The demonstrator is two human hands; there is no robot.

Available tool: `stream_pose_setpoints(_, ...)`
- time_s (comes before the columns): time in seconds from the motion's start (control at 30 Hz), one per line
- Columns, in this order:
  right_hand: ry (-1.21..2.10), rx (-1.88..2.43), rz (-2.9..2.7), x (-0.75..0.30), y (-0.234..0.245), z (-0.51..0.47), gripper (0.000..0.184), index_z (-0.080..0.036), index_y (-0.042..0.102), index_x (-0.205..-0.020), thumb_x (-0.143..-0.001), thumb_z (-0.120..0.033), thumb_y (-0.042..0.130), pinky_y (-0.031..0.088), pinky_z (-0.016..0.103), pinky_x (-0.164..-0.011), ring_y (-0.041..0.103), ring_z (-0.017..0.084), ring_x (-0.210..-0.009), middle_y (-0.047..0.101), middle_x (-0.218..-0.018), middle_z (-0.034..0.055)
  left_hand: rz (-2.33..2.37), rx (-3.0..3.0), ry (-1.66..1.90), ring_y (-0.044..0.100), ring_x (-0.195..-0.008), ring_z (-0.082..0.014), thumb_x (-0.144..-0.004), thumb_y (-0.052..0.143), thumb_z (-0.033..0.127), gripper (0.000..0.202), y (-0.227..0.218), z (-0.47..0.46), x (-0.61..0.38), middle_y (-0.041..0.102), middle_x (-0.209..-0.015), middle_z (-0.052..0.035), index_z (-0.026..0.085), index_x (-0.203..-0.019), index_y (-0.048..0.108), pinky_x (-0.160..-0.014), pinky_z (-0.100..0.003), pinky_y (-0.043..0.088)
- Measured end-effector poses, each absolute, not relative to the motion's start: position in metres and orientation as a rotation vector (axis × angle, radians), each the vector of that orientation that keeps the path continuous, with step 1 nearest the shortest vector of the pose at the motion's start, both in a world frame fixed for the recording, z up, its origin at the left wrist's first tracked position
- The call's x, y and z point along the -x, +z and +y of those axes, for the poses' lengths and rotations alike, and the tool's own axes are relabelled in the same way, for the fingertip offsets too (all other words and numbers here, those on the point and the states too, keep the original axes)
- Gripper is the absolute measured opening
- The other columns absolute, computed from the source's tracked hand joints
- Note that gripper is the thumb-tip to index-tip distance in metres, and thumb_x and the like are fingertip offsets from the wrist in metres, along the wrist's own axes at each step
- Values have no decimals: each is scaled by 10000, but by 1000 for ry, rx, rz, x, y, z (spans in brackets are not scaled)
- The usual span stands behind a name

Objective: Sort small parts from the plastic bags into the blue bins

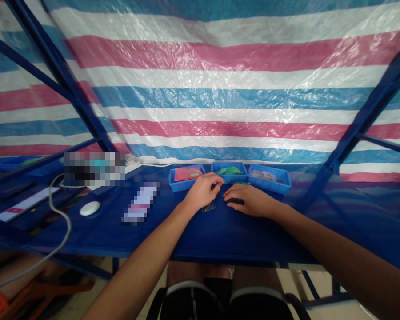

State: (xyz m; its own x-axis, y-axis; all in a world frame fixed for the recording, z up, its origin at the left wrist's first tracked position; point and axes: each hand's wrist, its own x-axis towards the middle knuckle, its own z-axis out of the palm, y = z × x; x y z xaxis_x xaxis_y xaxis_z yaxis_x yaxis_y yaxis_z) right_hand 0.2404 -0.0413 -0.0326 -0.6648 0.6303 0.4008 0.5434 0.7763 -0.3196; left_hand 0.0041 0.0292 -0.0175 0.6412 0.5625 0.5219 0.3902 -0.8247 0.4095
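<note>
My left hand (204, 191) is above the blue table, its fingers curled in; whatever they may hold is hidden. Beside its wrist lies a small clear plastic bag (208, 207) with something small and brownish in it. Close by on the right, my right hand (251, 200) rests low over the tabletop, its fingers bent around a small black object (236, 201) whose kind I cannot make out. Behind the hands stand three blue bins: the left bin (177, 187) holds pink-red packets (186, 174), the middle bin (231, 178) green packets (230, 170), and the right bin (270, 185) clear bags (266, 176).
Left of my arm lie a phone with a blurred screen (140, 203) and a white round case (90, 208). A white cable (66, 226) hangs over the table's front edge. Blue metal posts (350, 138) flank the striped sheet (220, 98). Another person's leg (13, 273) shows at lower left.
</note>
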Motion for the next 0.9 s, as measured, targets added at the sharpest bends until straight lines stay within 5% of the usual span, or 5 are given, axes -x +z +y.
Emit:
stream_pose_setpoints(0.27,189,976,-2333,-234,-30,-44,250,-224,787,-1124,-972,-111,624,597,405,-961,768,246,-1020,819,-1081,79,699,-2566,917,746,-1005,-210,-1051,562,230,222,-13,22,-4,798,-1070,-69,191,-1116,771,-937,-328,556)
stream_pose_setpoints(0.4,326,1047,-2030,-235,-32,-39,168,-273,808,-1066,-978,-230,672,623,429,-957,798,251,-991,843,-1076,45,629,-2467,883,770,-1032,-210,-1130,443,359,355,-6,14,-6,816,-1118,-74,196,-1204,750,-944,-314,562)
stream_pose_setpoints(0.57,739,1010,-1603,-236,-39,-32,210,-261,786,-1057,-909,-410,799,644,479,-994,819,276,-1010,849,-1083,62,594,-2332,838,792,-922,-192,-964,751,344,473,-16,13,-13,833,-1054,-58,185,-1396,642,-874,-282,589)
stream_pose_setpoints(0.9,924,894,-1427,-231,-39,-30,460,-248,713,-1151,-789,-440,922,629,454,-1036,791,245,-1051,815,-1116,74,697,-2187,989,788,-865,-182,-976,726,313,308,-20,21,-15,842,-987,-52,185,-1256,729,-816,-271,586)
